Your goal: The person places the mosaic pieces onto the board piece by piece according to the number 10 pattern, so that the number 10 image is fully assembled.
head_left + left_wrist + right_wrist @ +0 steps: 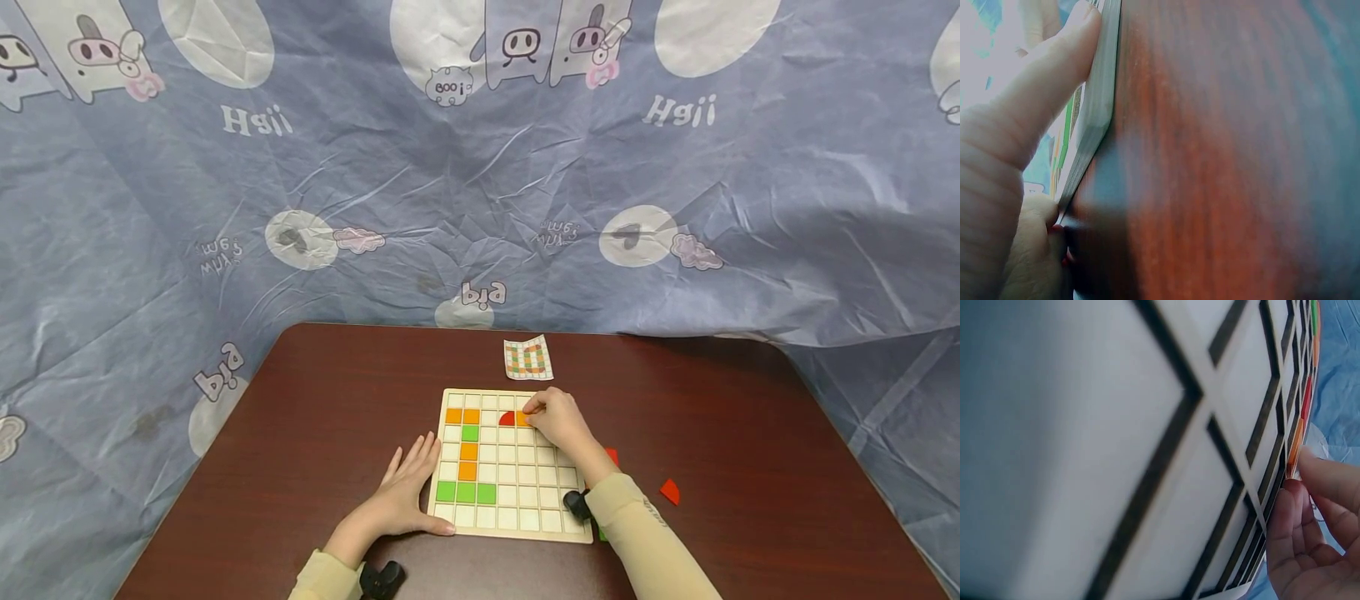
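Dark red-brown table [375, 375] below; nearest, the left hand [403, 497], fingers spread, touches the pale wooden grid board [507, 475] at its left edge and near corner; farther, the right hand [559, 422] pinches a part-hidden orange tile [521, 419] in the second-farthest row, beside a red quarter-circle tile [507, 419]; beyond, a coloured-grid paper card [528, 359]; behind, printed blue-grey cloth [480, 208].

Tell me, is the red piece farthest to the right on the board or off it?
Off. The red piece lies on the brown table, beyond the right sleeve, apart from the board.
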The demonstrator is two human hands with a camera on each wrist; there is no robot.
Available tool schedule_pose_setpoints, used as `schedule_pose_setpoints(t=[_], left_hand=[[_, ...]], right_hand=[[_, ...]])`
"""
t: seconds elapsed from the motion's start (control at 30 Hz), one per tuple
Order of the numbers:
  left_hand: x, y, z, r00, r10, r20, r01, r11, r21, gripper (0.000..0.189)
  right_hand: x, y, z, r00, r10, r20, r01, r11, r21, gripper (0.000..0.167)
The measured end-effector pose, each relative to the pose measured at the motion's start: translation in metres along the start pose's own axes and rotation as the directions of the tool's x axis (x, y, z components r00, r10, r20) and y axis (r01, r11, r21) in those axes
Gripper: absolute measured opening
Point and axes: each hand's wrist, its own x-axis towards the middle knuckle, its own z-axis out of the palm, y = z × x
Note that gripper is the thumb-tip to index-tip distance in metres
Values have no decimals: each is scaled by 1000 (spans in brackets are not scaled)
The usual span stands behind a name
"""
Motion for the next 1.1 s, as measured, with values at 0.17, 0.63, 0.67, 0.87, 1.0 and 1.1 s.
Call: schedule_pose_setpoints(t=[0.17,0.63,0.67,0.87,1.0,1.1], left_hand=[[-1,1,-1,1000,-1,1,1,1000,0,129],[-1,2,-2,1000,0,6,0,1000,-6,130],[-1,2,-2,1000,1,4,-1,1000,-6,130],[-1,2,-3,1000,0,-8,0,1000,-1,129],[0,0,-2,1000,-2,-8,3,1000,16,129],[0,-1,-1,1000,-3,-7,3,1000,24,129]], right_hand=[[-1,6,-9,998,67,23,-69,992,104,14],[-13,42,-50,994,109,-2,-106,973,206,25],[-15,45,-53,994,111,1,-108,973,205,26],[-28,57,-66,991,122,60,-131,977,169,28],[-37,65,-72,986,134,97,-147,979,138,29],[-43,69,-75,985,133,107,-145,984,105,28]])
